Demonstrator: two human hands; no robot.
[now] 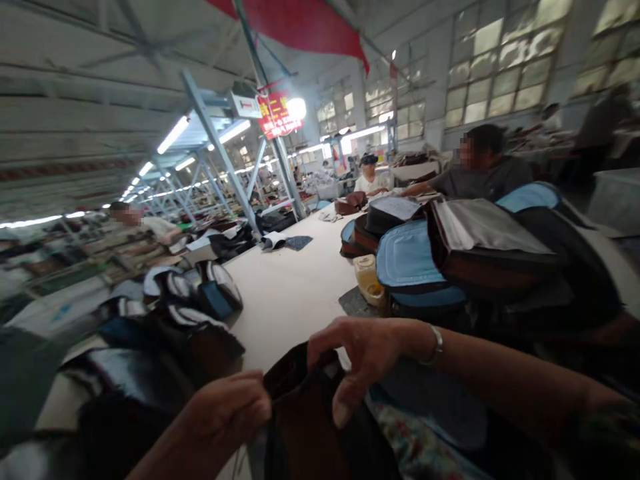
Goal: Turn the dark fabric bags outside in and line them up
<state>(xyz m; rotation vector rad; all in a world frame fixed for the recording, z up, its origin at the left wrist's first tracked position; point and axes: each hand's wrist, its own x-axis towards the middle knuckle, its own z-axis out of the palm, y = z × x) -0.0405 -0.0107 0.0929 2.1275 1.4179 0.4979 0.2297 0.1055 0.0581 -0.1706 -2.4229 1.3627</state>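
In front of me I hold up a dark brown and black bag piece (307, 430), its upper edge turned toward me at the table's near end. My left hand (225, 407) pinches the left end of that edge between thumb and fingers. Across the top, my right hand (357, 360) hooks its fingers over the edge, thumb on the near face. A silver bangle (437, 345) circles my right wrist. The piece's lower part runs out of view.
Brown and blue bag pieces (410, 257) are stacked at the right, beside a cut-open yellowish plastic container (369, 280). More bag pieces (175, 327) lie heaped at the left. The white tabletop (285, 287) runs between them. A person in a dark shirt (500, 175) sits beyond the right stack.
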